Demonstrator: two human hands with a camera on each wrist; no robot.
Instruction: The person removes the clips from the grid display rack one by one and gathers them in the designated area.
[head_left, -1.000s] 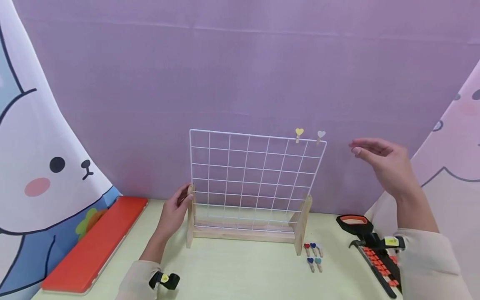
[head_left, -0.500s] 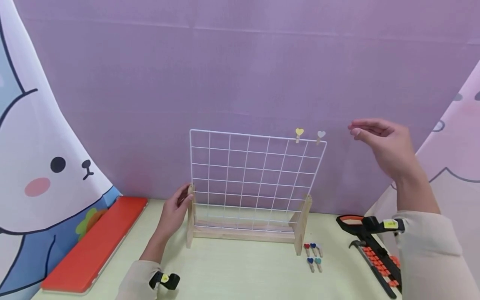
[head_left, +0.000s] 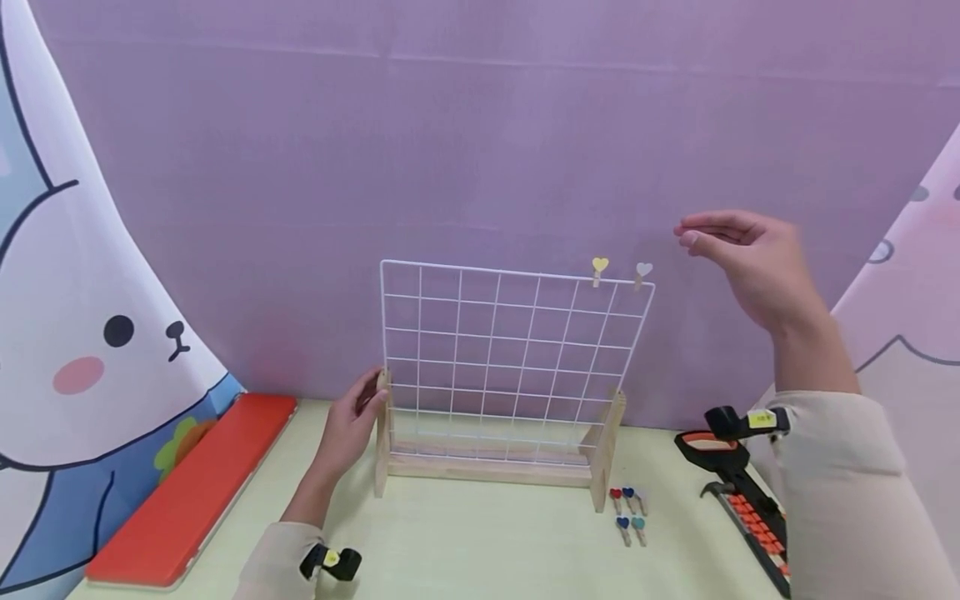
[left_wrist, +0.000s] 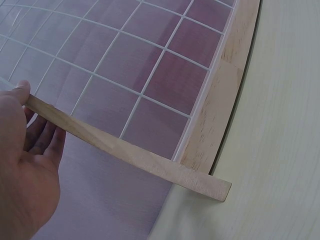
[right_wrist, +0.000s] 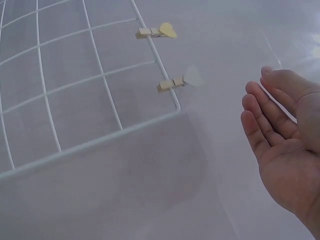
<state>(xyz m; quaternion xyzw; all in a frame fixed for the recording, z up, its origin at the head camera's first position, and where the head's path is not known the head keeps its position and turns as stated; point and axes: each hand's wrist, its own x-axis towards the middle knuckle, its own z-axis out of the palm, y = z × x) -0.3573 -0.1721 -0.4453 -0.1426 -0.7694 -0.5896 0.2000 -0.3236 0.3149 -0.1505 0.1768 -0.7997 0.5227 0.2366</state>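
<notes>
A white wire grid (head_left: 517,273) stands upright in a wooden stand (head_left: 487,474). My left hand (head_left: 349,427) grips the stand's left upright (left_wrist: 125,151), thumb on one side and fingers behind it in the left wrist view. Two small wooden clothespins are clipped on the grid's top wire near its right corner: one with a yellow heart (head_left: 600,265), one with a white heart (right_wrist: 192,76). My right hand (head_left: 757,258) is raised in the air to the right of that corner, above the pegs' height. Its fingers are extended and hold nothing, palm showing in the right wrist view.
Several heart clothespins (head_left: 623,525) lie in two rows on the table (head_left: 480,550), by the stand's right foot. A red flat case (head_left: 191,492) lies at left. A black-and-orange tool (head_left: 712,450) and orange pieces (head_left: 750,517) lie at right, partly behind the sleeve.
My right hand has risen and shifted slightly left toward the grid's top corner. The left hand has kept its hold on the stand, and the clothespins have not moved.
</notes>
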